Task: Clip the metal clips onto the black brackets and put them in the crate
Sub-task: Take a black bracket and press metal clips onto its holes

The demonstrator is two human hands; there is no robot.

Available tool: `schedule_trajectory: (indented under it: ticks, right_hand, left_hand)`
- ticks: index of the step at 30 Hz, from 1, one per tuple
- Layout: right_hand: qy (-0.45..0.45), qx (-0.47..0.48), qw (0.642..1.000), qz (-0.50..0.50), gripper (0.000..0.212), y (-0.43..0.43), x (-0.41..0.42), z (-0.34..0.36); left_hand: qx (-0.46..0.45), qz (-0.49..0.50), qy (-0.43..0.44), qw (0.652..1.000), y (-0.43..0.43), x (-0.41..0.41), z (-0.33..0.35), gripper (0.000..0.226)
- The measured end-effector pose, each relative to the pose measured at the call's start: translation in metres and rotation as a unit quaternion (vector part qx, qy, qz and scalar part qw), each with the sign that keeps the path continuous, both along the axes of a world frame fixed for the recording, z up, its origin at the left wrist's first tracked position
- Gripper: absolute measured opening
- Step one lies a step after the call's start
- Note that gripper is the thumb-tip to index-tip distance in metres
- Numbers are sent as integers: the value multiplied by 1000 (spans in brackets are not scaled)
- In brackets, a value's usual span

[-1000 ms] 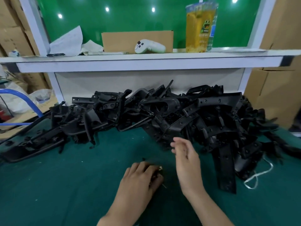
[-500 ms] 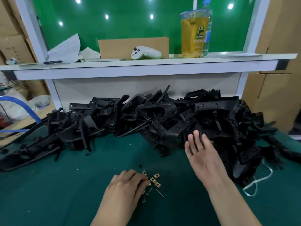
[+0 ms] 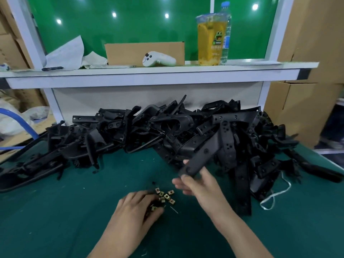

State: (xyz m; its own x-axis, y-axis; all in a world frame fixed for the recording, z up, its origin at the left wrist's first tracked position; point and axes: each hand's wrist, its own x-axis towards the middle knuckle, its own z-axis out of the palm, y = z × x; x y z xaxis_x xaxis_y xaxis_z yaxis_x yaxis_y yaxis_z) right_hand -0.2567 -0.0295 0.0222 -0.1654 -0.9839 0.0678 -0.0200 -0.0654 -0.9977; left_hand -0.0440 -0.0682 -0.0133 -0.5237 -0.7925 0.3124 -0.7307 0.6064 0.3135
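The right hand [image 3: 201, 189] grips the bracket [image 3: 204, 155] by its near end, length slanting up-right, just beyond the clips [image 3: 165, 196] the left hand [image 3: 134, 211] pinches.

One wide-angle view from the person's head looks forward and down over a green table [image 3: 55, 220]. The right hand [image 3: 201, 190], gripping a black bracket [image 3: 204, 155], sits close, near centre. The left hand [image 3: 134, 211], curled on metal clips [image 3: 165, 197], is nearer still. A white shelf [image 3: 149, 78] stands well beyond the grip.
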Motion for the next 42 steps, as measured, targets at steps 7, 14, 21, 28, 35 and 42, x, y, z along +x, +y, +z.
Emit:
schedule_trajectory:
  ticks: [7,14,21,28,35,42]
  right_hand:
    - [-35,35,988,-148,15,22,-21,-14]
    - [-28,-22,993,-111,21,21,-16,-12]
    - [62,-50,990,-119,29,20,-15,-16]
    - [243,-47,967,-65,48,26,-13,-23]
    - [391,-72,914,-84,47,27,-4,-27]
    - [370,-99,914,-135,45,22,-6,-27]
  left_hand:
    - [-30,26,72,997,10,-2,4,9]
    - [113,104,317,936,14,-5,11,11]
    - [203,89,419,880,13,-8,21,9]
    - [251,76,483,836,10,-5,24,19]
    - [388,-23,623,679,8,-3,34,34]
    - [389,-25,640,662,9,0,34,35]
